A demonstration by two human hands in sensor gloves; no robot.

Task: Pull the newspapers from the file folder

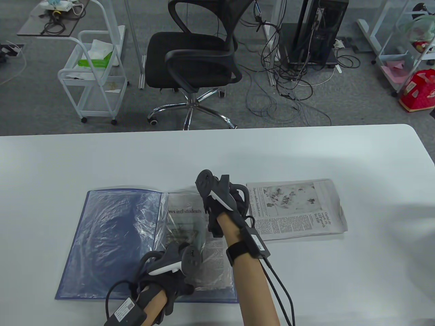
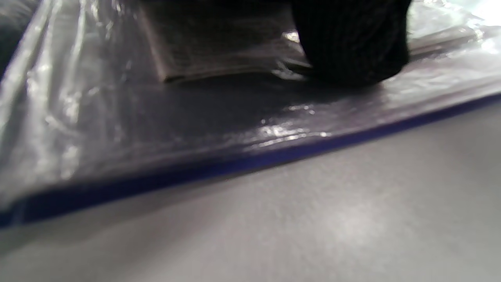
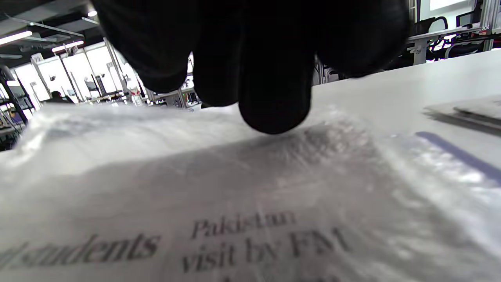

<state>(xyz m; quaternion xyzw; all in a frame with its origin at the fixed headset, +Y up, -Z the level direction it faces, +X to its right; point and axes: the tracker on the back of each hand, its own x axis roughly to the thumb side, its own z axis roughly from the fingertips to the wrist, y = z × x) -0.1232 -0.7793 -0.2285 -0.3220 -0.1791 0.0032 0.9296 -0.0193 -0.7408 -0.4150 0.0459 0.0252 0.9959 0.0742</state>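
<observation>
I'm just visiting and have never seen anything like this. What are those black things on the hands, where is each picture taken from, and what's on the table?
No robot here: a person's left hand and right hand wear sensor gloves with trackers strapped on. One camera looks down at the white table; the other two sit on the wrists, so black fingertips loom close. An open blue file folder holds a newspaper in a clear sleeve. Both hands rest on it. A second newspaper lies beside the folder.

White table (image 1: 102, 159); beyond it grey carpet (image 1: 40, 102), black office chair (image 1: 197, 57), white trolley (image 1: 93, 78), tangled cables (image 1: 289, 85).
</observation>
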